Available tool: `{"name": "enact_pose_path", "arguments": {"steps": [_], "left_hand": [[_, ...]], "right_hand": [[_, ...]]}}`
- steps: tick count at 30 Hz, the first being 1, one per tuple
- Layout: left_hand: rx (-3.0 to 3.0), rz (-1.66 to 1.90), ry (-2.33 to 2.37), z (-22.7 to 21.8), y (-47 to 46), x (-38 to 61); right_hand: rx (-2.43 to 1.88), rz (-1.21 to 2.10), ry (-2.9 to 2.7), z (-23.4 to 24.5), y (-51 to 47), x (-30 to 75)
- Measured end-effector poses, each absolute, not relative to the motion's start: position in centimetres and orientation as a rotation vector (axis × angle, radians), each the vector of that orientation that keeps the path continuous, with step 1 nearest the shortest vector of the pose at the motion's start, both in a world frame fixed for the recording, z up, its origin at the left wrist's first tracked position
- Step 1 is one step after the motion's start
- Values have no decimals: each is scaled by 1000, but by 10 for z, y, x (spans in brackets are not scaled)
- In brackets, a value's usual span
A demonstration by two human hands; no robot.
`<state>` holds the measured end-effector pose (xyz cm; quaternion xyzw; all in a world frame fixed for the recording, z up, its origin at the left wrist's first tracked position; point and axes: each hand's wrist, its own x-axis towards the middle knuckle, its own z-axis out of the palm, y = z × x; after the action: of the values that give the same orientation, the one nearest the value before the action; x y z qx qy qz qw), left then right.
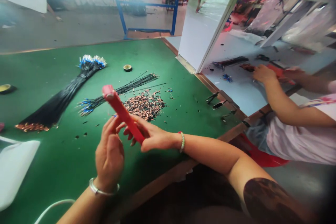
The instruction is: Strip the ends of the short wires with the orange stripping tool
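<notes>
My right hand (154, 135) is wrapped round a red-handled hand tool, apparently a wire stripper (122, 112), tilted up to the left. Beside the tool, my left hand (110, 150) has its fingers curled together. A speck of blue shows at its fingertips, but what they pinch is mostly hidden. Behind the tool lies a heap of short copper-and-black wire offcuts (147, 106). A loose bundle of black wires (133, 83) with blue-sleeved ends rests beyond it. Farther left is a thick bundle of black wires (63, 94) with blue-and-silver ends and bare copper at the near end.
The green tabletop (183, 87) holds a tape roll (127, 68) and another tape roll (6, 89). A white object (18, 171) stands at left. Metal clamps (217, 104) sit at the right edge. Past a white divider (207, 21), a co-worker's hands (265, 74) work over another table.
</notes>
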<state>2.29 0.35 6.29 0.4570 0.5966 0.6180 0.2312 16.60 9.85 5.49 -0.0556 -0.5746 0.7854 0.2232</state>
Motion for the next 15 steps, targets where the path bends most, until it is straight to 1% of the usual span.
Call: {"name": "enact_pose_path", "arguments": {"steps": [2,5,11,15], "left_hand": [[1190,1790,1692,64,13,16],[1118,1881,1778,62,23,5],[1197,1840,1754,59,24,3],[1239,1861,1631,62,22,8]], "right_hand": [[-145,2354,-1327,56,108,169],[-220,2434,-1154,64,122,178],[-170,2305,-1144,80,140,195],[-296,2187,-1124,86,144,199]]}}
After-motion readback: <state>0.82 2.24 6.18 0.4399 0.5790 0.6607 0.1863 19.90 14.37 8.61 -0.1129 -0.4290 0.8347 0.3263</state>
